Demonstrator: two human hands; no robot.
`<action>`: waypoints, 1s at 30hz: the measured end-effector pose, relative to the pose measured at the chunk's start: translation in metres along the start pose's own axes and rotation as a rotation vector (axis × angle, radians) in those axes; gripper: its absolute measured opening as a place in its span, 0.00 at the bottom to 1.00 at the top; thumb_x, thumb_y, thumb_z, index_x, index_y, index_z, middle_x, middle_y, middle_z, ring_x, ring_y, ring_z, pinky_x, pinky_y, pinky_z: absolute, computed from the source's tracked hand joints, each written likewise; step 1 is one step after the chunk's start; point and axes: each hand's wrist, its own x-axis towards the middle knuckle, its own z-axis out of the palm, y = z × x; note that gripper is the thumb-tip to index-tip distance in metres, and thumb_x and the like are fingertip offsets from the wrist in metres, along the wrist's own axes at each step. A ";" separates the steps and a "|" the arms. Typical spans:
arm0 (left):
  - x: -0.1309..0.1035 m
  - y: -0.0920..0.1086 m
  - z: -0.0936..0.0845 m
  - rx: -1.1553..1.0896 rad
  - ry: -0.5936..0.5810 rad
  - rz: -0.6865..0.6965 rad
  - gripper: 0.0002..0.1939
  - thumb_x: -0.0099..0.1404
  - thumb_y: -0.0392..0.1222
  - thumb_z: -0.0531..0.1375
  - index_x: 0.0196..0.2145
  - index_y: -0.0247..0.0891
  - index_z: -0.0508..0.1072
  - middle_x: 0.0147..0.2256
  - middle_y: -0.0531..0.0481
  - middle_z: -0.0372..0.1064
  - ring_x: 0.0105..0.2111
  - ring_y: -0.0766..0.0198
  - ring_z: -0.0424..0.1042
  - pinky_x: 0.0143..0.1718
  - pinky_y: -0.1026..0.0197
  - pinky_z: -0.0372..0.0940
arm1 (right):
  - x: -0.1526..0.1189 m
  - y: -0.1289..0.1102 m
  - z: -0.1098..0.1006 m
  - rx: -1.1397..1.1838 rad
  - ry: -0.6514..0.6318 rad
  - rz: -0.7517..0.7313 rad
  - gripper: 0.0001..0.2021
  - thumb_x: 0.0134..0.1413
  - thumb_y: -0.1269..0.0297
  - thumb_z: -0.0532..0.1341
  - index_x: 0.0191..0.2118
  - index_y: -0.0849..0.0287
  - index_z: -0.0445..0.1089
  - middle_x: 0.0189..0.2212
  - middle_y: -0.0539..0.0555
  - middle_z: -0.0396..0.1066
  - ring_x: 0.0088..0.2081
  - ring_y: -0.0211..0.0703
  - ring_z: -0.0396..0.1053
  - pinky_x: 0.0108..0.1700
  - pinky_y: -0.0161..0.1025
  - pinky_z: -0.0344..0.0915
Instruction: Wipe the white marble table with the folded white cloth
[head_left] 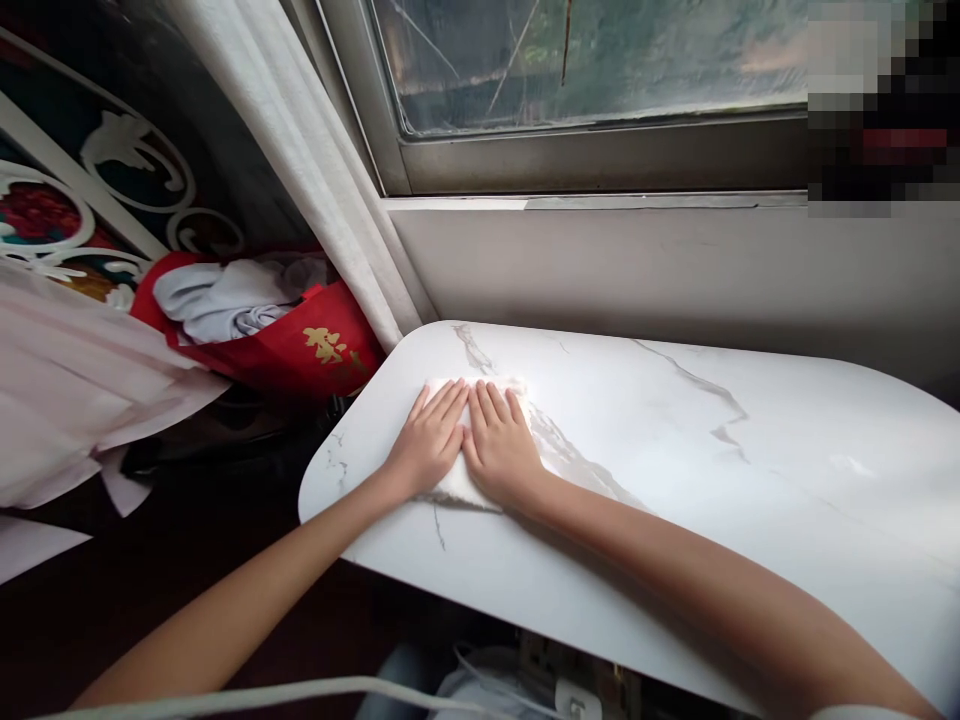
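Note:
A white cloth [466, 488] lies flat near the left end of a white marble-patterned table [645, 420]. My left hand [431, 440] presses on its left part, palm down, with the fingers stretched out. Beside it my right hand [499, 440] rests flat on the right part of the cloth, fingers also extended. The two hands nearly touch at the thumbs. Much of the cloth is hidden under them.
A red bag [277, 350] stuffed with pale fabric stands left of the table. A light curtain [300, 150] hangs beside the window [600, 70]. Pink fabric [90, 380] drapes at the left. A white cord [300, 688] crosses the foreground; a white plug [577, 700] shows below the table edge.

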 end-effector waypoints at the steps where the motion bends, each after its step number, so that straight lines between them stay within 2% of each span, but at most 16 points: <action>1: -0.013 0.012 -0.003 0.001 0.004 -0.011 0.27 0.67 0.37 0.41 0.62 0.28 0.52 0.62 0.40 0.50 0.63 0.57 0.46 0.63 0.46 0.39 | -0.014 -0.003 -0.004 0.004 -0.013 -0.034 0.27 0.63 0.64 0.41 0.64 0.76 0.46 0.65 0.65 0.43 0.66 0.52 0.37 0.65 0.53 0.35; 6: -0.062 0.072 -0.014 -0.008 0.020 -0.015 0.32 0.66 0.36 0.44 0.66 0.32 0.39 0.64 0.40 0.45 0.64 0.52 0.43 0.63 0.41 0.40 | -0.078 -0.006 -0.025 0.036 -0.075 -0.183 0.27 0.64 0.63 0.42 0.65 0.72 0.44 0.65 0.61 0.40 0.66 0.51 0.34 0.66 0.55 0.36; 9: -0.068 0.093 -0.015 -0.026 -0.002 0.018 0.34 0.66 0.36 0.45 0.66 0.31 0.34 0.64 0.39 0.43 0.64 0.51 0.43 0.63 0.41 0.41 | -0.100 0.002 -0.035 0.044 -0.106 -0.181 0.28 0.64 0.63 0.43 0.66 0.69 0.41 0.66 0.59 0.37 0.66 0.49 0.32 0.66 0.54 0.37; 11: -0.059 0.098 -0.013 -0.042 -0.016 0.023 0.33 0.66 0.36 0.44 0.66 0.31 0.36 0.64 0.39 0.43 0.64 0.52 0.43 0.63 0.41 0.40 | -0.100 0.010 -0.039 0.048 -0.128 -0.139 0.28 0.64 0.62 0.43 0.66 0.68 0.41 0.66 0.58 0.36 0.66 0.48 0.32 0.66 0.53 0.38; 13: -0.040 0.095 -0.008 -0.063 -0.028 0.020 0.31 0.67 0.37 0.44 0.66 0.31 0.41 0.64 0.40 0.44 0.64 0.52 0.42 0.63 0.42 0.39 | -0.089 0.021 -0.039 0.049 -0.155 -0.075 0.28 0.63 0.62 0.42 0.66 0.69 0.41 0.66 0.59 0.36 0.66 0.47 0.32 0.66 0.53 0.39; 15: -0.011 0.087 0.000 -0.079 -0.045 0.016 0.29 0.67 0.37 0.42 0.64 0.29 0.46 0.63 0.39 0.46 0.64 0.54 0.42 0.63 0.43 0.38 | -0.067 0.036 -0.038 0.031 -0.162 0.007 0.29 0.62 0.63 0.42 0.66 0.71 0.42 0.66 0.60 0.38 0.66 0.46 0.33 0.66 0.52 0.38; 20: 0.085 0.060 0.025 -0.069 -0.078 0.024 0.27 0.67 0.37 0.42 0.62 0.25 0.52 0.63 0.40 0.47 0.64 0.58 0.44 0.64 0.48 0.35 | 0.003 0.094 -0.032 -0.118 -0.078 0.130 0.29 0.60 0.66 0.42 0.64 0.75 0.47 0.65 0.64 0.44 0.66 0.48 0.39 0.65 0.49 0.35; 24: 0.154 0.052 0.045 -0.063 -0.067 0.020 0.26 0.67 0.37 0.43 0.62 0.27 0.54 0.63 0.40 0.49 0.63 0.59 0.46 0.64 0.49 0.35 | 0.042 0.143 -0.034 -0.209 -0.042 0.199 0.28 0.59 0.68 0.42 0.64 0.74 0.49 0.64 0.62 0.46 0.65 0.47 0.43 0.64 0.48 0.37; 27: 0.187 0.054 0.056 -0.066 -0.061 0.041 0.26 0.67 0.36 0.43 0.62 0.29 0.54 0.63 0.41 0.49 0.63 0.59 0.47 0.63 0.49 0.35 | 0.054 0.165 -0.038 -0.245 -0.011 0.257 0.27 0.59 0.69 0.40 0.63 0.74 0.49 0.64 0.62 0.47 0.65 0.46 0.44 0.64 0.46 0.38; 30: 0.202 0.055 0.061 -0.072 -0.054 0.067 0.26 0.67 0.36 0.43 0.61 0.32 0.55 0.62 0.43 0.50 0.63 0.60 0.48 0.63 0.49 0.37 | 0.056 0.173 -0.040 -0.266 0.028 0.308 0.27 0.60 0.69 0.40 0.63 0.74 0.50 0.64 0.62 0.49 0.64 0.46 0.45 0.64 0.47 0.39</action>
